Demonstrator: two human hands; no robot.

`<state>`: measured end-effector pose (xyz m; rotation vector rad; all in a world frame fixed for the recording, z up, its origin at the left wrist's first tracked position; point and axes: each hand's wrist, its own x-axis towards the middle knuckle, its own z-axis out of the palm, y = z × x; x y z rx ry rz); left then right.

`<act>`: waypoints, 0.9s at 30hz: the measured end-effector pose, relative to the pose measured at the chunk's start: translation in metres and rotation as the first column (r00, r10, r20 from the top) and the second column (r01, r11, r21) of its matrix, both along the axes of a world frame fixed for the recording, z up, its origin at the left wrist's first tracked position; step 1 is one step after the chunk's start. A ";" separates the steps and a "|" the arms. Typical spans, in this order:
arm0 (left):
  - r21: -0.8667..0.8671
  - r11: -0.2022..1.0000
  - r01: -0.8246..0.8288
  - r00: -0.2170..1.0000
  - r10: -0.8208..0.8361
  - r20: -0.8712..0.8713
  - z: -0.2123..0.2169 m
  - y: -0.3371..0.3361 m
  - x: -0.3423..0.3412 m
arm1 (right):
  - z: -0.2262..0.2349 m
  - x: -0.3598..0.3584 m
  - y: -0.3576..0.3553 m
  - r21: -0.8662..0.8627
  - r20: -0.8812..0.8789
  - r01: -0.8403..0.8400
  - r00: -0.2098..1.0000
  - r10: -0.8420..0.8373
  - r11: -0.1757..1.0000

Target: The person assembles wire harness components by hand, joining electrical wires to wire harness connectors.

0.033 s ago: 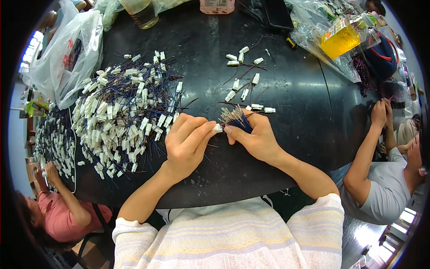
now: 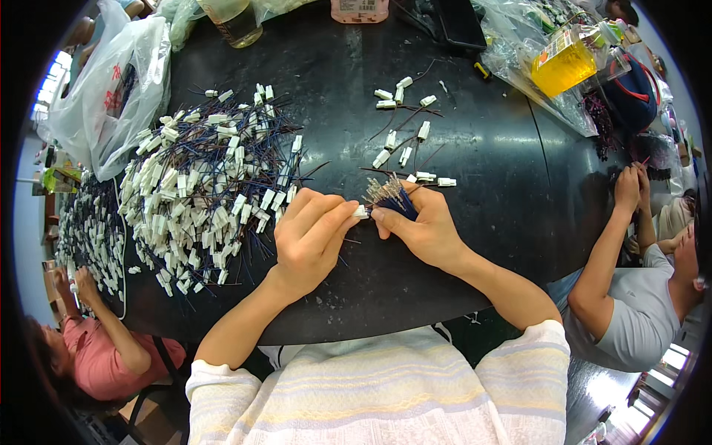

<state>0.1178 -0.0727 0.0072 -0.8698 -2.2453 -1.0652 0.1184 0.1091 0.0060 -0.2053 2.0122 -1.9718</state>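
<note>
Nothing has shifted between the earlier head picture and this one: both hands sit at the same spot on the table's near edge, with the piles where they were.

From the head camera, the left hand pinches a small white plastic connector between thumb and fingertips. The right hand is closed around a bundle of thin dark-blue wires, whose bare metal tips fan out above the fingers. Connector and wire tips meet just between the two hands, so the step in hand looks like seating a wire into the housing. The next move would call for lining a single tip up with a slot and pushing it straight in.

To the left lies a large heap of finished wired connectors, blocky white shells tangled in fine blue strands. Loose connectors are scattered beyond the hands on the glossy black round table. Crinkled clear plastic bags sit at the rim. Other people's arms work at the left and right edges.
</note>
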 end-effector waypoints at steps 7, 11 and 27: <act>0.005 0.999 0.037 0.999 -0.037 0.011 0.002 0.006 0.001 | -0.002 0.000 0.001 0.017 -0.015 -0.023 1.000 0.024 1.000; 0.075 0.994 0.084 0.993 -0.090 0.072 0.005 0.003 -0.006 | 0.007 -0.004 0.003 -0.067 0.083 -0.038 0.996 0.043 0.997; 0.194 0.981 0.002 0.771 -0.126 0.624 0.022 0.004 -0.030 | 0.015 -0.010 0.018 -0.393 0.277 0.246 0.951 -0.141 0.886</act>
